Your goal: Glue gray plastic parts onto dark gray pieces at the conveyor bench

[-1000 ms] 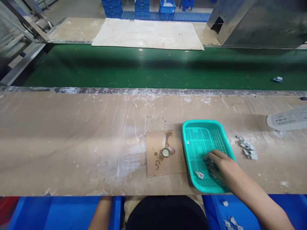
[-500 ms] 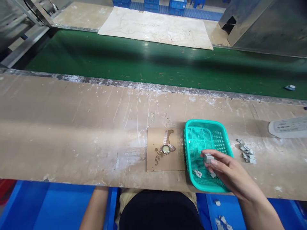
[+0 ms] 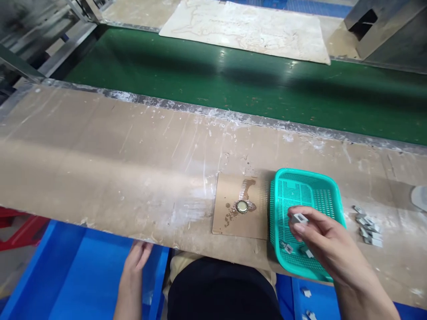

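Between its thumb and fingertips, my right hand (image 3: 322, 238) pinches a small grey plastic part (image 3: 299, 218) with a square opening in one face. It hovers over a green plastic basket (image 3: 276, 249). Inside the basket lie a grey piece (image 3: 287, 248) near the left wall and another grey piece (image 3: 307, 252) partly behind my hand. My left hand (image 3: 137, 255) is low at the table's front edge, above a blue bin (image 3: 90, 266). Its fingertips are hidden by the edge, so their grip cannot be made out.
A bottle cap (image 3: 242, 206) rests on a wet-stained cardboard square (image 3: 230, 229) left of the basket. Several grey parts (image 3: 369, 229) lie to the right on the table (image 3: 133, 178). Beyond runs a green conveyor belt (image 3: 200, 75). More grey parts sit in a blue bin (image 3: 320, 291) below.
The view has shifted, so the table items appear farther right. My left hand has come into sight at the table edge. My right hand still holds the grey part, now turned with its opening showing.
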### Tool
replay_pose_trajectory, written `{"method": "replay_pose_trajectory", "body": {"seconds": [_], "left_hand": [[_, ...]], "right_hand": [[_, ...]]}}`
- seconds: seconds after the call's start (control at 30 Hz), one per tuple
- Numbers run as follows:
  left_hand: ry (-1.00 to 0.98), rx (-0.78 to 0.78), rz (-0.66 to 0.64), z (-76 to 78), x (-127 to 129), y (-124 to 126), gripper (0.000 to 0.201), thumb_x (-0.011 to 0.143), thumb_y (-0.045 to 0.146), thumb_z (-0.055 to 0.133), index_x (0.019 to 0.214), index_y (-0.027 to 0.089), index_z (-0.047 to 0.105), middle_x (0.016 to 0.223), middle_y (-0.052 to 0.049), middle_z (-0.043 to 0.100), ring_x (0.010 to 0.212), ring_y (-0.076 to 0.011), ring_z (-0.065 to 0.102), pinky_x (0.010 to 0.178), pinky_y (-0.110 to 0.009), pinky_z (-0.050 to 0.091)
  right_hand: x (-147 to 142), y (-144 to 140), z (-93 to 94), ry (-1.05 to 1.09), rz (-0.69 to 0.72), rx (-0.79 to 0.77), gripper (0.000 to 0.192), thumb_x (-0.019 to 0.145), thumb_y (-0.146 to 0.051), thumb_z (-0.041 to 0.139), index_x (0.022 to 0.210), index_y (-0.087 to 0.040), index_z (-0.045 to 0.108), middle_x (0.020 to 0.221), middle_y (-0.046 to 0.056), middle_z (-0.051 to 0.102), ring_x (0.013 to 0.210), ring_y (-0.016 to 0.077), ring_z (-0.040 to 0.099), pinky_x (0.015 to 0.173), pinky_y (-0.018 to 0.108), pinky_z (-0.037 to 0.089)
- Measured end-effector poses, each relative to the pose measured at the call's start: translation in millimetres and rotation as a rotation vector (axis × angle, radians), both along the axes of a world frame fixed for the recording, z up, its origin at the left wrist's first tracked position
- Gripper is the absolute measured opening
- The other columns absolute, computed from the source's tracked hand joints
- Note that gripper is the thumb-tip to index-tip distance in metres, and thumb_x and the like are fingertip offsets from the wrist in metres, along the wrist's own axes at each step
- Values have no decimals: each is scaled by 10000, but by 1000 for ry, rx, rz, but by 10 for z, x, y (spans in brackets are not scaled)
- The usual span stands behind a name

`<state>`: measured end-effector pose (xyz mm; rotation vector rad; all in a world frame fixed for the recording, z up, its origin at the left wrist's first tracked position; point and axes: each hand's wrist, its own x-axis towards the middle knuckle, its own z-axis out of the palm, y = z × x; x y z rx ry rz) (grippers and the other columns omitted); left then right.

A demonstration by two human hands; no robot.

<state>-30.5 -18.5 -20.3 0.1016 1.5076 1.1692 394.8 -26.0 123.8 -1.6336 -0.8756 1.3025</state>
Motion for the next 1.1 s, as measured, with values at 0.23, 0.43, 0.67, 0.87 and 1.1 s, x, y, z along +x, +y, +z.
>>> {"method": "replay_pose_trajectory", "body": {"seconds": [0.23,0.43,0.67,0.87,1.1], "left_hand": [[-159,37,-76,430,-4,-408,566,223,457,887,592,149,589,500,36,503,415,-71,477,303,-129,368],[-301,273,-466,843,390,-354,249,665,362,764,900,290,720,697,-12,640,535,-91,574,444,-161,445],[-391,320,-598,1025,668,-226,516,706,213,748,1185,319,587,827,-35,696,674,-141,641,576,-233,538],[-321,169,-637,1022,718,-158,181,624,155,803,754,139,678,744,-44,701,662,-158,669,608,-232,551],[-288,195,-595,1095,927,-119,160,599,187,820,732,154,737,691,-34,698,647,-165,679,607,-229,558]], "right_hand": [[-409,143,-14,-621,252,384,218,850,-280,611,1061,-226,615,995,46,693,839,183,676,748,292,572],[-517,264,-133,-987,521,674,236,905,-155,527,1130,-165,598,1062,82,641,973,191,618,830,306,528],[-531,300,-196,-1053,586,698,216,904,-170,538,1100,-126,617,974,89,644,890,203,603,768,327,512],[-550,307,-213,-1077,588,681,215,910,-206,532,1093,-143,628,937,72,647,850,193,611,734,308,517],[-557,289,-103,-965,503,630,181,887,-230,578,1048,-194,653,935,43,670,862,178,632,766,288,521]]}}
